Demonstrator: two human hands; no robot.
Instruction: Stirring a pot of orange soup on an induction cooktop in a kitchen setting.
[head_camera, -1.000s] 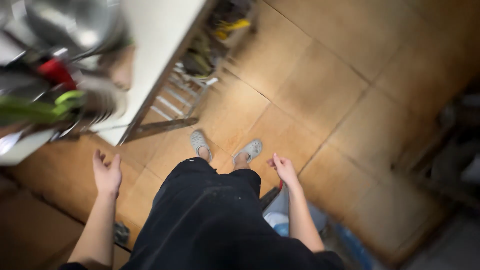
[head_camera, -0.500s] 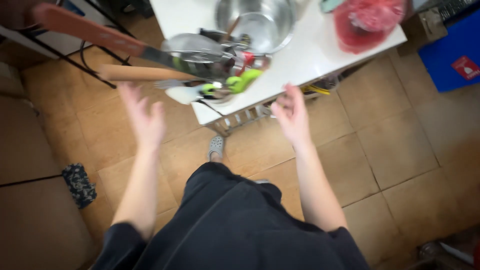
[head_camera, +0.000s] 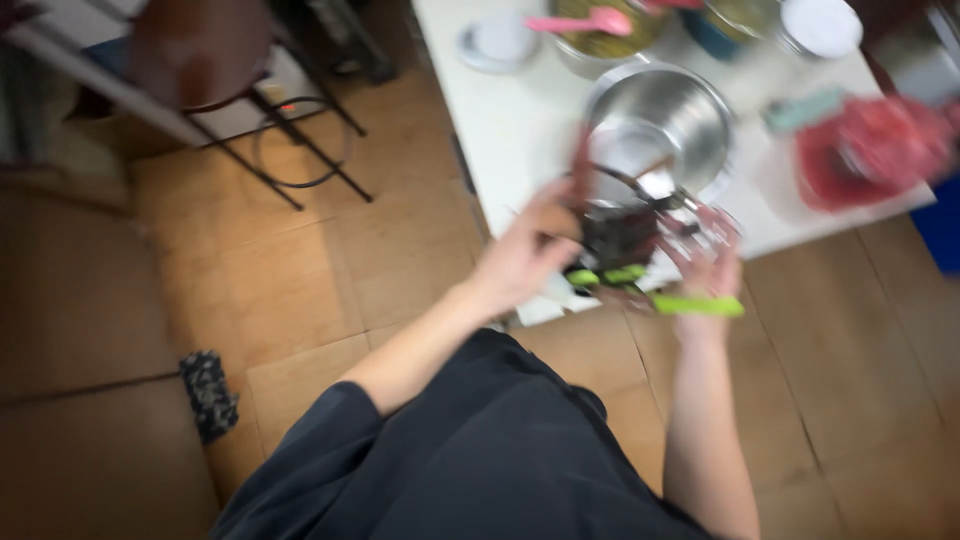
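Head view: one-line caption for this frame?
Both hands, left and right, reach into blurred utensils beside a steel pot at the white table edge.

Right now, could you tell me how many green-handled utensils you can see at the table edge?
3, though blur may hide more: two short green handles lie side by side beneath the dark utensil pile, and one longer green handle is at the right hand.

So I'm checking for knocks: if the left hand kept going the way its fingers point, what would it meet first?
Probably the heap of dark utensils at the table edge: the left hand is already at it. The steel bowl lies beyond. Blur leaves contact unclear.
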